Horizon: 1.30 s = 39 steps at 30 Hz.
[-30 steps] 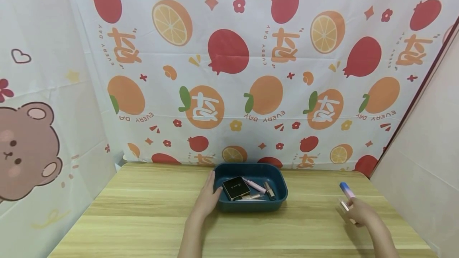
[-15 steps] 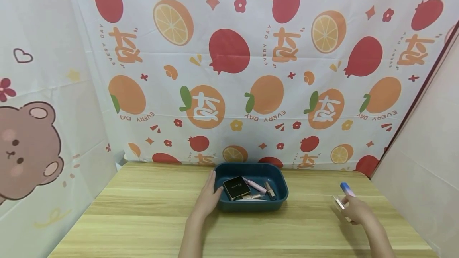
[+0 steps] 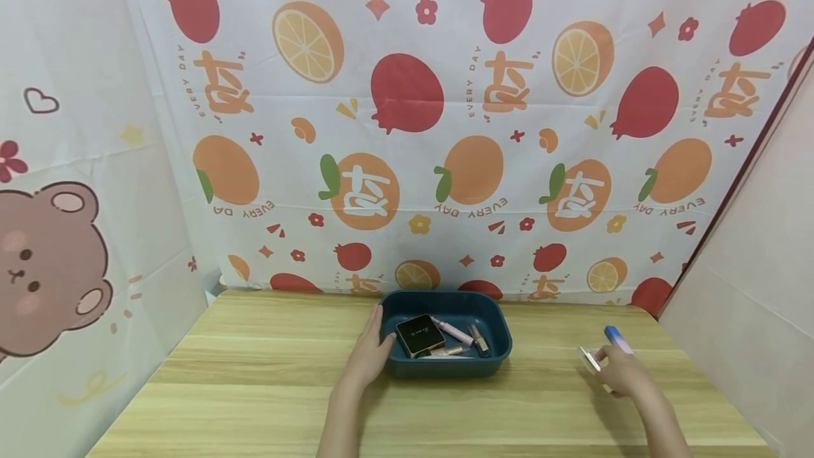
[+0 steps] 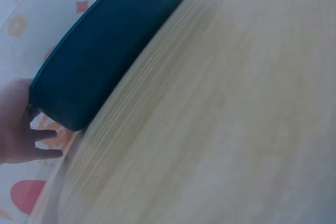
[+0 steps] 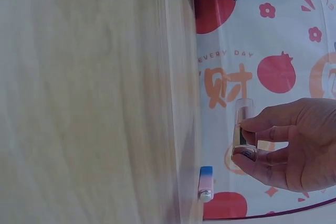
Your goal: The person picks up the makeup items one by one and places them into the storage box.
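Observation:
A dark teal bin (image 3: 445,367) stands on the table. At its left side is my left hand (image 3: 369,355), its fingers fairly straight along the outer wall and the thumb at the rim. In the left wrist view, this hand (image 4: 18,124) touches the near end of the bin (image 4: 105,51). My right hand (image 3: 623,372) pinches a clear-capped lipstick (image 3: 590,359) above the table on the right. The right wrist view shows the lipstick (image 5: 243,129) upright between thumb and fingers. Behind that hand stands a blue-and-pink tube (image 3: 615,338), partly hidden in the head view.
Inside the bin are a black square compact (image 3: 420,335), a pink pen-shaped tube (image 3: 453,331), a small dark-and-gold tube (image 3: 479,341) and other slim items. A fruit-print curtain (image 3: 407,182) hangs at the table's back edge, with pale curtains at both sides.
My right hand has moved left with the lipstick, away from the blue-and-pink tube. My left hand and the bin have stayed in place.

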Tool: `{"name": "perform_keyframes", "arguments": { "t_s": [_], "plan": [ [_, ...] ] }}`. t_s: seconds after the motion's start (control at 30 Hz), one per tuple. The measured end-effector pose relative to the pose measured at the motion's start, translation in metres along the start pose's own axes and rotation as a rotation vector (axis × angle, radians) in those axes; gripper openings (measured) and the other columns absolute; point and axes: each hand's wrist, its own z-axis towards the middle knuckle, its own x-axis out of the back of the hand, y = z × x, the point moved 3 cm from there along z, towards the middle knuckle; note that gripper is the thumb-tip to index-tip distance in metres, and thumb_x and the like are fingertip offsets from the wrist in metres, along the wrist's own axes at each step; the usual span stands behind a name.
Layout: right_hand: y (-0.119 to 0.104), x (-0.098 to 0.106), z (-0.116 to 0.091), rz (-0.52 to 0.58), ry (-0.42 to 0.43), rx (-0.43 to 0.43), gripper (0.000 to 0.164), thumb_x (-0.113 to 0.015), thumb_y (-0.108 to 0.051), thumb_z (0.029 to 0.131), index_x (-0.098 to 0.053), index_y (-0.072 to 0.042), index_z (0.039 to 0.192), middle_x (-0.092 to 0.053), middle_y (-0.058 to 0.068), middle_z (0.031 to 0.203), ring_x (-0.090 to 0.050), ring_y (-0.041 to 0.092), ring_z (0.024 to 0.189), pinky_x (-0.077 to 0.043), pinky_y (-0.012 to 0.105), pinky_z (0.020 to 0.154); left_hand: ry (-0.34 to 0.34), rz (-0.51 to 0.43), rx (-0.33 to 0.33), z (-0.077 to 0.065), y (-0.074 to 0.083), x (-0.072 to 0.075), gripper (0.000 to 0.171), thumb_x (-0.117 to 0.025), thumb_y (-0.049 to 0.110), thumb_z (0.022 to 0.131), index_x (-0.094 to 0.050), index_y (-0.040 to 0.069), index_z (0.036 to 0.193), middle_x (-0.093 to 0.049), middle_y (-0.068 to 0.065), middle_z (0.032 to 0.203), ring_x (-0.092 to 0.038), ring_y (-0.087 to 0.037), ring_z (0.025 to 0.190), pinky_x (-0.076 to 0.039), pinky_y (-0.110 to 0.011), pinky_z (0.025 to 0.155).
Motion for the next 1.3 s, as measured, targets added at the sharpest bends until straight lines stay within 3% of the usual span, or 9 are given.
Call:
{"name": "perform_keyframes", "arguments": {
  "t_s": [0.37, 1.3],
  "plan": [
    [-0.0071, -0.0002, -0.0031, -0.010, 0.011, 0.012, 0.021, -0.060, 0.003, 0.072, -0.053, 0.007, 0.091, -0.049, 0.005, 0.068, -0.049, 0.018, 0.053, -0.048, 0.027, 0.046, 0.004, 0.000, -0.004, -0.0002, 0.0015, -0.0003, 0.060, -0.046, 0.015, 0.096, -0.015, -0.002, 0.145, -0.009, -0.018, 0.150, -0.012, -0.038, 0.134, -0.015, -0.054, 0.105],
    [-0.0109, 0.0019, 0.0010, 0.007, 0.009, 0.032, 0.021, -0.058, 0.007, 0.070, -0.053, 0.006, 0.091, -0.048, 0.007, 0.067, -0.050, 0.018, 0.055, -0.048, 0.028, 0.047, 0.009, -0.004, -0.008, 0.0017, 0.0029, 0.0001, 0.060, -0.045, 0.013, 0.096, -0.015, -0.005, 0.144, -0.009, -0.020, 0.150, -0.012, -0.037, 0.134, -0.014, -0.051, 0.106]
  ]
}}
